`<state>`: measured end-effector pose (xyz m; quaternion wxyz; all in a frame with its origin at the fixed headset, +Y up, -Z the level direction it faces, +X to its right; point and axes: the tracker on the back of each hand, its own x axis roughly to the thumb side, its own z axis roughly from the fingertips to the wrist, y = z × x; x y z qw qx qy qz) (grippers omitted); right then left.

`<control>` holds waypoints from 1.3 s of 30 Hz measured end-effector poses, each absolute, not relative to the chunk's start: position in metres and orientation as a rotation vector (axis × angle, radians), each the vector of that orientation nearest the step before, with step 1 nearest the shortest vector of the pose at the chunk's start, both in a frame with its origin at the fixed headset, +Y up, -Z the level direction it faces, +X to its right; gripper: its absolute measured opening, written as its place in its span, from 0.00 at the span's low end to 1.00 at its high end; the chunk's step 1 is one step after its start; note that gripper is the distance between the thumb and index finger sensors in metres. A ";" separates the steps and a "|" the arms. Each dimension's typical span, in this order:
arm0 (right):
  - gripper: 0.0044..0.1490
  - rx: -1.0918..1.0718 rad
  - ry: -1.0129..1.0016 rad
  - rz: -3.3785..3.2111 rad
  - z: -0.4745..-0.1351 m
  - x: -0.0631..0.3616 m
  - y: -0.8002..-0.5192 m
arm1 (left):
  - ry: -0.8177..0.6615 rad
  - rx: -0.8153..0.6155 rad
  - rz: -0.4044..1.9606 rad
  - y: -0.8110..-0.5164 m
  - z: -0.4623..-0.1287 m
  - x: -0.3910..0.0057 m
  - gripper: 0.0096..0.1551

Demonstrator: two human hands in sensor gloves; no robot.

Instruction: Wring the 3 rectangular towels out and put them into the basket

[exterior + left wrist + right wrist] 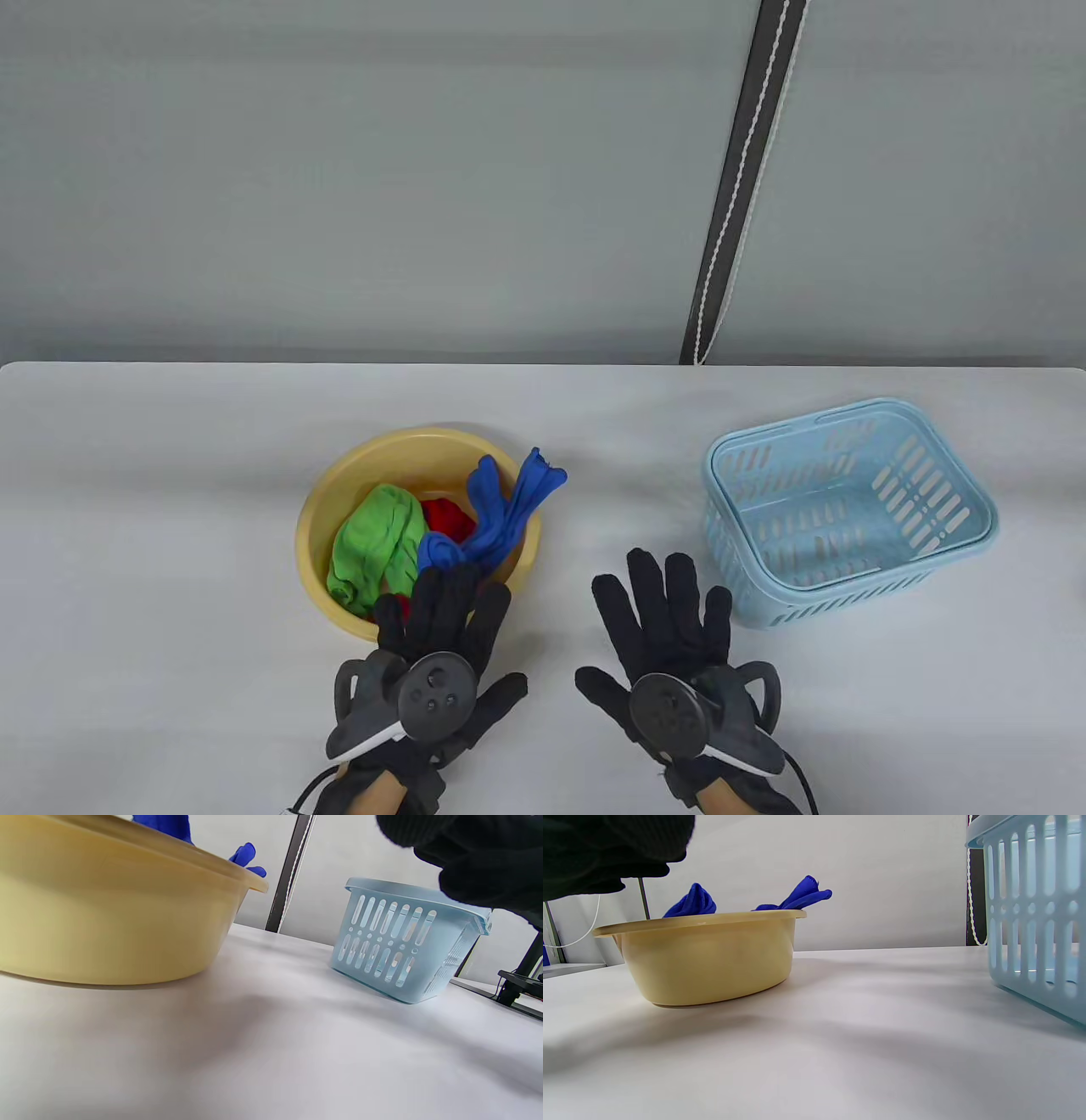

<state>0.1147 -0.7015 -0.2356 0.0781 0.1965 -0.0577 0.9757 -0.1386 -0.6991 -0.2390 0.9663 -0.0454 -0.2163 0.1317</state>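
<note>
Towels: all three of yours sit bunched in the yellow basin (339,492), none in the basket, and no label or writing can be read on anything here. Nearest you, your left hand (437,654) lies flat with straight fingers reaching over the basin's near rim, its fingertips just at the cloth; whether they touch it you cannot tell from the table view. Your right hand (670,645) is spread, fingers straight, over the bare white table (170,594) between basin and basket, holding nothing. Both wear black knit gloves with a round dark tracker on the back. The basin is smooth, round plastic with a rolled lip. In it the green towel (373,543) lies crumpled at the left, soft and creased; the red towel (448,518) shows only as a small patch in the middle. The blue towel (501,509) is twisted into a rope-like length, its long axis running from the basin's near middle up to the far right, with its end poking over the rim. To the right, well apart, stands the pale blue basket (848,509), rectangular slotted plastic.
</note>
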 end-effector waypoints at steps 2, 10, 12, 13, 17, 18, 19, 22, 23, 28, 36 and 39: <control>0.64 0.584 -0.174 2.920 -0.235 0.114 -0.701 | -0.440 -0.091 0.266 -0.699 -0.238 -0.138 0.56; 0.64 0.574 -0.177 2.905 -0.237 0.114 -0.700 | -0.428 -0.077 0.271 -0.698 -0.238 -0.143 0.56; 0.64 0.574 -0.172 2.907 -0.237 0.114 -0.700 | -0.424 -0.079 0.273 -0.698 -0.239 -0.143 0.56; 0.64 0.576 -0.171 2.908 -0.237 0.114 -0.700 | -0.423 -0.081 0.273 -0.698 -0.240 -0.143 0.56; 0.63 0.579 -0.172 2.907 -0.236 0.113 -0.699 | -0.422 -0.088 0.262 -0.699 -0.240 -0.142 0.56; 0.64 0.580 -0.171 2.904 -0.237 0.113 -0.700 | -0.421 -0.087 0.264 -0.699 -0.240 -0.143 0.56; 0.64 0.581 -0.168 2.903 -0.237 0.113 -0.700 | -0.421 -0.088 0.265 -0.699 -0.240 -0.143 0.56; 0.64 0.586 -0.157 2.921 -0.237 0.112 -0.699 | -0.412 -0.074 0.260 -0.696 -0.241 -0.145 0.56; 0.64 0.588 -0.162 2.921 -0.237 0.112 -0.698 | -0.406 -0.062 0.269 -0.695 -0.242 -0.147 0.56; 0.64 0.577 -0.179 2.908 -0.236 0.114 -0.695 | -0.350 -0.033 0.309 -0.678 -0.255 -0.165 0.56; 0.64 0.573 -0.188 2.903 -0.236 0.116 -0.694 | -0.221 -0.056 0.300 -0.632 -0.303 -0.207 0.54; 0.63 0.570 -0.188 2.906 -0.236 0.116 -0.694 | -0.153 -0.105 0.296 -0.625 -0.324 -0.217 0.52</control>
